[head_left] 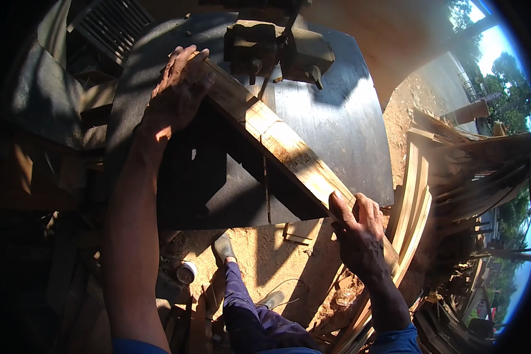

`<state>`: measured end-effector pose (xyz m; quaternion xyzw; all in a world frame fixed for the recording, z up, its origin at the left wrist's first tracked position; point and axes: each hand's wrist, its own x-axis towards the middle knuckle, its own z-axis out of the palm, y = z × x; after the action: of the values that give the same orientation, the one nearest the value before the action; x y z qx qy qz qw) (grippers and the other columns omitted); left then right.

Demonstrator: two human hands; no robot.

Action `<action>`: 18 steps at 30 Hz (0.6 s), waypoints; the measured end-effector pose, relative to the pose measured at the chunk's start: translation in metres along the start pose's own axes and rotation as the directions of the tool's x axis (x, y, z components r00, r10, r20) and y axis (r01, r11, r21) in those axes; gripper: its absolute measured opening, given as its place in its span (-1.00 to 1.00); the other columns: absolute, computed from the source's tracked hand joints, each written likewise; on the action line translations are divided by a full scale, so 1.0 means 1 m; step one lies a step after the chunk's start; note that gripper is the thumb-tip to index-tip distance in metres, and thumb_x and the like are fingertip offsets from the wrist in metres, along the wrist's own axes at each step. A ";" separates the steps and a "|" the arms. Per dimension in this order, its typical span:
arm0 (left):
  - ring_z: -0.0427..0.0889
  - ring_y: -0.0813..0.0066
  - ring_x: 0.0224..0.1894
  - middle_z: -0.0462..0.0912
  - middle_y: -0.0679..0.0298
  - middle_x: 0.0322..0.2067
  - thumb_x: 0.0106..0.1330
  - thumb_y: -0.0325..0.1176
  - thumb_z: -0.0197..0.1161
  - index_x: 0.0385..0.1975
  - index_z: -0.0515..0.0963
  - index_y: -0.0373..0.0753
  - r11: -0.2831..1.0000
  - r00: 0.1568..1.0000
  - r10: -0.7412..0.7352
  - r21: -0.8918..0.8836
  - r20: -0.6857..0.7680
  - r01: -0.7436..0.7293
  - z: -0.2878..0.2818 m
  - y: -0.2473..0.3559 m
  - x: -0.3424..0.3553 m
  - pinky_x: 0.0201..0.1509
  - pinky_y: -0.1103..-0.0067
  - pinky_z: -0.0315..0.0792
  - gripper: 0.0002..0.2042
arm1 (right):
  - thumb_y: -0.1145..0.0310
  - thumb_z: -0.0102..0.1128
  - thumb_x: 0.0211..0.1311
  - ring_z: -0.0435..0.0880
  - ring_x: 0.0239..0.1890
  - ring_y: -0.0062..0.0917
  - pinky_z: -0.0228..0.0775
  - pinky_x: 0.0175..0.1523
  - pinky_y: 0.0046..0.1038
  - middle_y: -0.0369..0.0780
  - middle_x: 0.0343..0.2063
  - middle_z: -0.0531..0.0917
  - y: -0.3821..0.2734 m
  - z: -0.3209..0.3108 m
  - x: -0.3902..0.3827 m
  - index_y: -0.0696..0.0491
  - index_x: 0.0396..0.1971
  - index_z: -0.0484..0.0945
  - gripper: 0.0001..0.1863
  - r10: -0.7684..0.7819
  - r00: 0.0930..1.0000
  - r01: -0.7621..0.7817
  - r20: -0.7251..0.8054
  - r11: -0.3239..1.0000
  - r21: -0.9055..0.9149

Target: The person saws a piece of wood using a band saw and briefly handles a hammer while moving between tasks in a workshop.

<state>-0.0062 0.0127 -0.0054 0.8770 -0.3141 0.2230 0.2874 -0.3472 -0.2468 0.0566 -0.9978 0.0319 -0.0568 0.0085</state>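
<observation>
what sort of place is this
Probably a partly open-air woodworking shop: there's a wooden plank on what looks like a saw table, and long wood strips piled at the right.

Open-sided work area, harsh sunlight, deep shadow over left side. Dark tabletop, rounded edges, bright glare on right half, black shade on near left. Earthen floor below, sandy tan, striped by shadows. Small white-topped container on floor, left. Slatted panel at upper left. Timber pile at right; green trees, pale blue sky beyond.
</observation>
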 end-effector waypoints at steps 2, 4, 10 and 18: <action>0.09 0.03 0.52 0.24 0.16 0.42 0.49 0.08 0.04 0.40 0.30 0.02 1.000 1.000 0.013 -0.004 -0.004 -0.013 -0.001 -0.001 0.000 0.51 0.18 0.19 -0.45 | 0.41 0.39 0.07 0.48 0.08 -0.08 0.34 0.14 -0.06 0.02 0.06 0.45 0.000 0.000 0.000 -0.23 0.31 0.44 -0.28 0.000 1.000 0.000 0.004 1.000 -0.010; 0.10 0.02 0.51 0.24 0.16 0.42 0.50 0.07 0.03 0.40 0.30 0.01 1.000 1.000 0.008 -0.006 0.002 -0.008 -0.002 0.001 -0.001 0.51 0.18 0.19 -0.46 | 0.41 0.39 0.07 0.48 0.09 -0.08 0.34 0.14 -0.06 0.02 0.06 0.45 0.001 0.000 0.000 -0.23 0.31 0.44 -0.28 -0.003 1.000 0.003 -0.005 1.000 0.013; 0.16 -0.01 0.49 0.29 0.08 0.37 0.48 -0.03 0.10 0.36 0.35 -0.03 0.998 0.997 0.068 -0.012 -0.031 -0.069 0.002 -0.005 0.002 0.49 0.19 0.21 -0.50 | 0.41 0.38 0.10 0.49 0.09 -0.08 0.35 0.15 -0.06 0.00 0.06 0.47 0.003 -0.002 0.002 -0.24 0.30 0.46 -0.31 0.027 1.000 -0.027 0.014 1.000 -0.001; 0.18 -0.02 0.47 0.32 0.07 0.35 0.46 -0.06 0.15 0.33 0.39 -0.05 0.995 0.994 0.099 0.038 -0.056 -0.097 0.004 -0.002 0.005 0.48 0.21 0.24 -0.52 | 0.41 0.35 0.14 0.50 0.09 -0.09 0.36 0.17 -0.06 0.00 0.05 0.47 0.008 -0.002 0.001 -0.24 0.30 0.46 -0.33 0.014 1.000 -0.013 -0.017 1.000 0.027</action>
<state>-0.0004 0.0094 -0.0060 0.8587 -0.3444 0.2675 0.2693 -0.3471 -0.2552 0.0584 -0.9969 0.0380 -0.0656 0.0221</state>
